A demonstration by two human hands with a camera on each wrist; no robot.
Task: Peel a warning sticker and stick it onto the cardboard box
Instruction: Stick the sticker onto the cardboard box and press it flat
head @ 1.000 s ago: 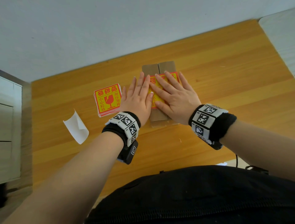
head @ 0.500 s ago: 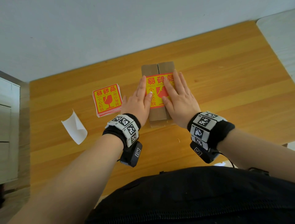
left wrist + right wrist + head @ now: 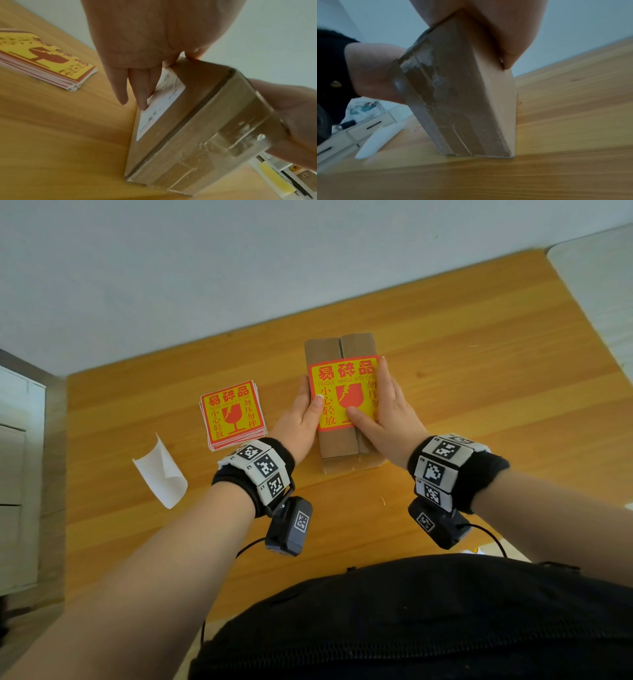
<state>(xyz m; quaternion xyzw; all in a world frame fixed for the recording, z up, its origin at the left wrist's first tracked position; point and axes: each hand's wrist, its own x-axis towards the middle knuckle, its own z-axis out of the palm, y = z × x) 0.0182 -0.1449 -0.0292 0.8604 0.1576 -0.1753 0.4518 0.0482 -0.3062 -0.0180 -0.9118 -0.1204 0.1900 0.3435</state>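
A brown cardboard box (image 3: 337, 445) lies on the wooden table, and a red-and-yellow warning sticker (image 3: 342, 392) sits flat on its top. My left hand (image 3: 299, 419) is against the box's left side, thumb on the sticker. Its fingers (image 3: 137, 86) point straight down the side, touching a white label (image 3: 159, 111). My right hand (image 3: 390, 412) presses along the right edge, its thumb on the sticker and its fingers straight. From the right wrist, the box (image 3: 462, 94) stands between both hands, and old tape covers its near end.
A stack of the same warning stickers (image 3: 234, 414) lies left of the box. Further left, a curled white backing sheet (image 3: 161, 470) rests on the table (image 3: 479, 405). A pale cabinet with drawers (image 3: 17, 474) stands beyond the table's left edge.
Both hands slid apart off the sticker's face to the box's two sides, thumbs staying on top. The sticker's print, mostly covered before, now shows.
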